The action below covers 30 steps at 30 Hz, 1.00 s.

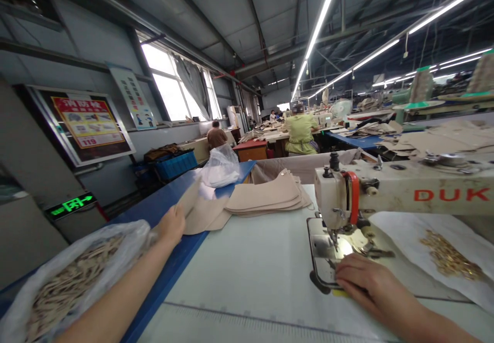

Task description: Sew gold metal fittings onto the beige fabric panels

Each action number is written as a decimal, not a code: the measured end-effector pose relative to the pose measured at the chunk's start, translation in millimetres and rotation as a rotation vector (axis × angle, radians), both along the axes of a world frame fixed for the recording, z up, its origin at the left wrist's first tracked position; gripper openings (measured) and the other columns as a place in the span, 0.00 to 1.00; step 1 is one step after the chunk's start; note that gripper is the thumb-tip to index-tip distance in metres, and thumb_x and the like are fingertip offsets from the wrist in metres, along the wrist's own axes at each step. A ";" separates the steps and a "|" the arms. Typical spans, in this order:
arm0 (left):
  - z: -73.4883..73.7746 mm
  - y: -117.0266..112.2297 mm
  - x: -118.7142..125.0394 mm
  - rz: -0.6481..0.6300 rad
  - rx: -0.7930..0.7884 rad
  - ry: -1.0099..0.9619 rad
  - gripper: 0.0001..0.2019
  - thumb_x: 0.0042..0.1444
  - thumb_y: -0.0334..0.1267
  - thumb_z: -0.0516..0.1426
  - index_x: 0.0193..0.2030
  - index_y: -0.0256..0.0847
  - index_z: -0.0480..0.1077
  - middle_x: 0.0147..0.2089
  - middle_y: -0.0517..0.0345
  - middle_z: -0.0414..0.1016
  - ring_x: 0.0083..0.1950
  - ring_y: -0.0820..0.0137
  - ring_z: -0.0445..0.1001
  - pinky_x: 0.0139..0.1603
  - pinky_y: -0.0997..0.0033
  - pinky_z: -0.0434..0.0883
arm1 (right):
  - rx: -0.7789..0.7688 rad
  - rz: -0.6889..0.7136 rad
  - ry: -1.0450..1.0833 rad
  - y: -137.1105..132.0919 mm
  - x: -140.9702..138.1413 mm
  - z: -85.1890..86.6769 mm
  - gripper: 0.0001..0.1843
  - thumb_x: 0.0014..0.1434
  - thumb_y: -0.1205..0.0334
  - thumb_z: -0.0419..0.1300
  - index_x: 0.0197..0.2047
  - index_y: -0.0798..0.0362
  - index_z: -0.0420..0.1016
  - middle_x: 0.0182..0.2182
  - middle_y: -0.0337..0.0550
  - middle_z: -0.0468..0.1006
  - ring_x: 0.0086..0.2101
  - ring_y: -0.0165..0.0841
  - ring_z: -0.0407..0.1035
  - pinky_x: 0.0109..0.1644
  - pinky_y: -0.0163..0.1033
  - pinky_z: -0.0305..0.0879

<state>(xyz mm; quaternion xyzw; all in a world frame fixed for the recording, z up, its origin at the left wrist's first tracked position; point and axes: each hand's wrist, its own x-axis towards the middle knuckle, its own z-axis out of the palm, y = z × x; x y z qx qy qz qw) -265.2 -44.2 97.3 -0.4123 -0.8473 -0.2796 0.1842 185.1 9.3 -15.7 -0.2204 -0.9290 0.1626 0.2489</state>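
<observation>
My left hand is closed on the edge of a beige fabric piece, which is lifted and slightly blurred over similar pieces on the blue table. Beside it lies a stack of cut beige panels. My right hand rests at the bed of a sewing machine, close to the lit needle plate. Its fingers are pressed together, and whatever is under or between them is hidden. Small gold metal parts lie on a white sheet right of that hand.
A plastic bag of small beige strips stands at the left under my forearm. A clear plastic bag lies behind the panels. A printed ruler runs along the table's front. Co-workers sit ahead, one in a yellow-green top.
</observation>
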 end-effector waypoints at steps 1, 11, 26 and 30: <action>3.1 -3.0 5.7 0.042 0.049 0.018 0.26 0.62 0.37 0.35 0.55 0.20 0.63 0.52 0.26 0.70 0.55 0.44 0.69 0.51 0.47 0.67 | 0.007 -0.002 -0.005 -0.4 0.1 0.3 0.14 0.66 0.63 0.46 0.38 0.53 0.73 0.35 0.45 0.74 0.37 0.34 0.68 0.43 0.39 0.65; -41.2 -63.5 169.3 -0.513 -0.533 0.317 0.28 0.51 0.20 0.43 0.58 0.40 0.64 0.53 0.50 0.75 0.47 0.67 0.76 0.45 0.70 0.73 | 0.071 -0.013 -0.031 -2.3 1.3 1.6 0.14 0.66 0.62 0.47 0.40 0.52 0.74 0.37 0.45 0.76 0.39 0.35 0.71 0.45 0.40 0.68; -103.2 -59.6 283.5 -1.072 -0.010 0.647 0.09 0.54 0.37 0.56 0.26 0.38 0.72 0.20 0.57 0.75 0.21 0.70 0.74 0.20 0.74 0.71 | 0.037 0.107 -0.130 1.4 -4.2 -10.6 0.19 0.62 0.56 0.52 0.55 0.44 0.70 0.56 0.44 0.68 0.54 0.41 0.64 0.56 0.44 0.62; -54.8 -89.8 168.9 -0.914 -0.150 0.336 0.16 0.62 0.41 0.47 0.49 0.39 0.70 0.49 0.53 0.77 0.50 0.69 0.75 0.52 0.72 0.69 | 0.043 0.142 -0.118 4.5 -3.9 -14.6 0.19 0.63 0.57 0.50 0.58 0.41 0.66 0.57 0.42 0.64 0.55 0.41 0.63 0.57 0.45 0.61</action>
